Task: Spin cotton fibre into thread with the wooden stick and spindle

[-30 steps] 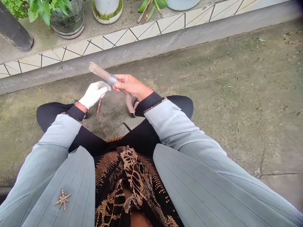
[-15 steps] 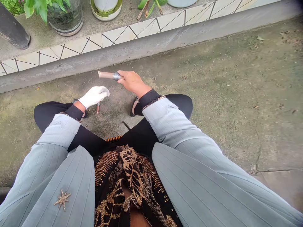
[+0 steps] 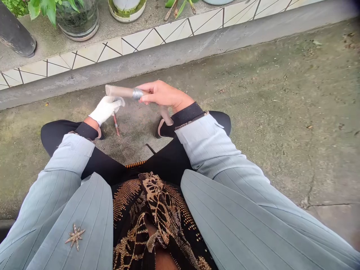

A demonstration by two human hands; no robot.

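My right hand (image 3: pixel 163 93) is closed around a pale brown stick (image 3: pixel 119 91) that points left. Silvery wire (image 3: pixel 137 93) is wound in a tight band around the stick beside my fingertips. A second pale length (image 3: pixel 166 115) comes out below the palm; its joint with the stick is hidden by the hand. My left hand (image 3: pixel 105 110), in a white glove, is closed just below the stick's left end and blurred by motion. The wire strand at its fingers is too fine to make out now. Under the glove shows a thin reddish-brown rod (image 3: pixel 116 125); whether the hand holds it is unclear.
Ahead runs a raised ledge with white tiles (image 3: pixel 146 40) on its face. A glass vessel with a plant (image 3: pixel 78 22), a pot saucer (image 3: pixel 128 15) and a dark pipe (image 3: pixel 17 32) stand on it. Concrete floor (image 3: pixel 267 105) spreads to the right, with my bent knees on both sides.
The stick in my right hand has swung so that its second length now shows below the palm. My gloved left hand has shifted slightly left and up, towards the stick's end.
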